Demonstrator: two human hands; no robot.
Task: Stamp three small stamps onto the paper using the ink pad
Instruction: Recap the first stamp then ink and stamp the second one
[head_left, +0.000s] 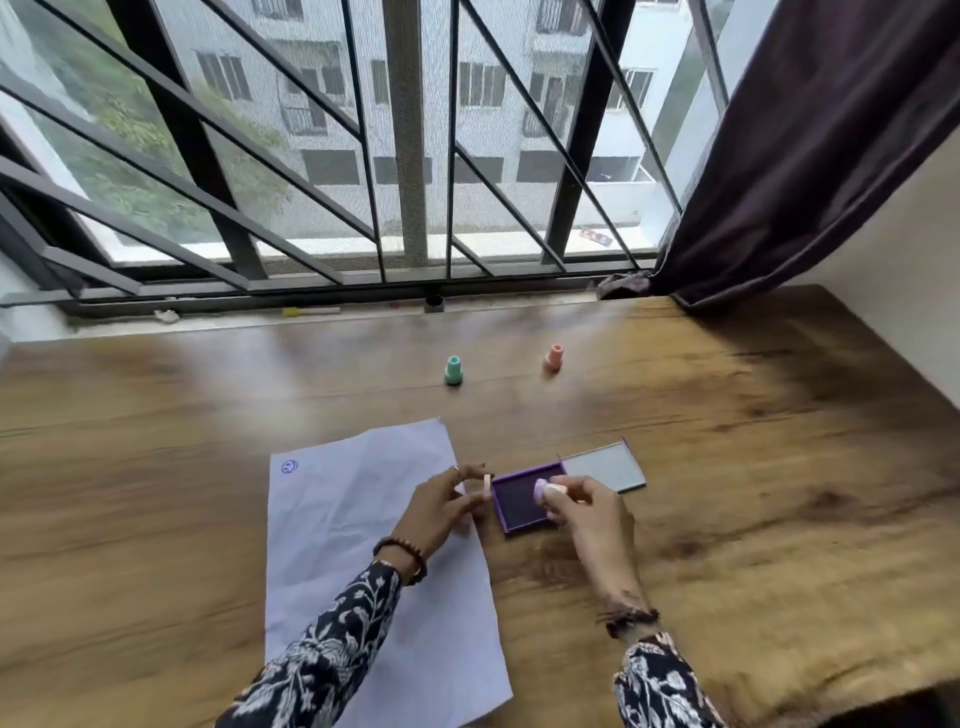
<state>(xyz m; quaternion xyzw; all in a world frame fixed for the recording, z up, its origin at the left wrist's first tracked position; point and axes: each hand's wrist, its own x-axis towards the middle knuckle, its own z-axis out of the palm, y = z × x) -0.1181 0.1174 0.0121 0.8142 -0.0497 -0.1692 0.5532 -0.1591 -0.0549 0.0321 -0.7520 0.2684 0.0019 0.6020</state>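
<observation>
A white sheet of paper (353, 525) lies on the wooden table, with one blue smiley print (289, 466) near its far left corner. To its right sits the open purple ink pad (514, 506), its lid (605, 465) folded out to the right. My right hand (587, 512) holds a small pale purple stamp (543, 491) tilted over the pad. My left hand (441, 506) pinches a small pale cap (487, 486) at the pad's left edge. A green stamp (453, 370) and an orange stamp (554, 357) stand upright farther back.
The wooden table (753, 467) runs to a window sill (311, 314) with small items and a barred window behind. A dark curtain (805, 156) hangs at the back right, resting on the table corner. A wall borders the right side.
</observation>
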